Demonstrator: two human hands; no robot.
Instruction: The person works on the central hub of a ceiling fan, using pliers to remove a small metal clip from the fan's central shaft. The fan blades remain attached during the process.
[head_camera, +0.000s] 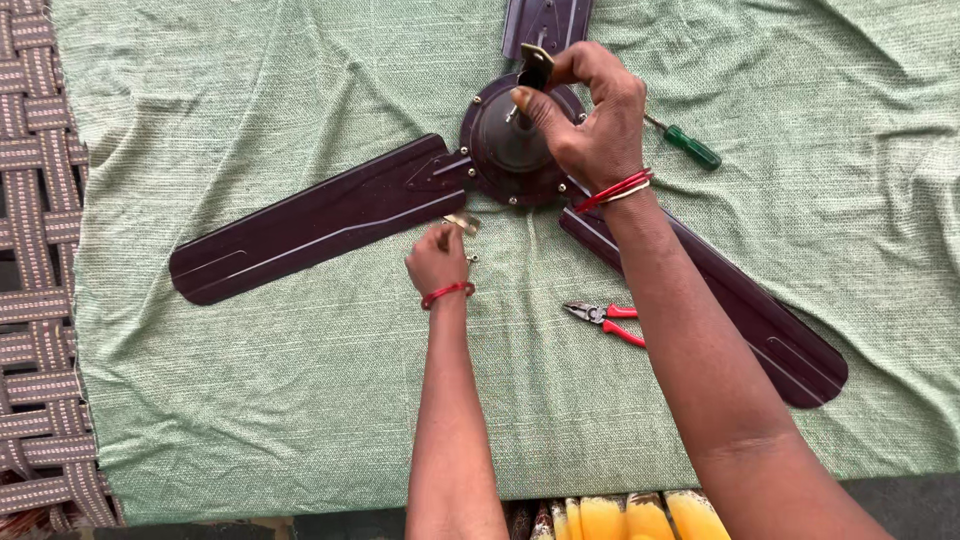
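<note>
Head view, left to right: one dark ceiling fan (500, 160) lies on green cloth (250, 400), three blades, the top one cut off. Left hand (438, 262) pinches a small metal piece (462, 222), hard to make out. Right hand (590, 115) grips the fan's centre rod (533, 70). One red pliers (605, 320), one green screwdriver (688, 143), partly hidden.

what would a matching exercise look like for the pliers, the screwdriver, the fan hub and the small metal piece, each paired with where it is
Things:
1. pliers
2. screwdriver
3. fan hub
4. small metal piece

Places:
A. under the right hand, where the blades meet
B. at the fingertips of the left hand
C. on the green cloth between the two forearms
D. on the cloth to the right of the right hand

Pairs: 1-C, 2-D, 3-A, 4-B
</note>
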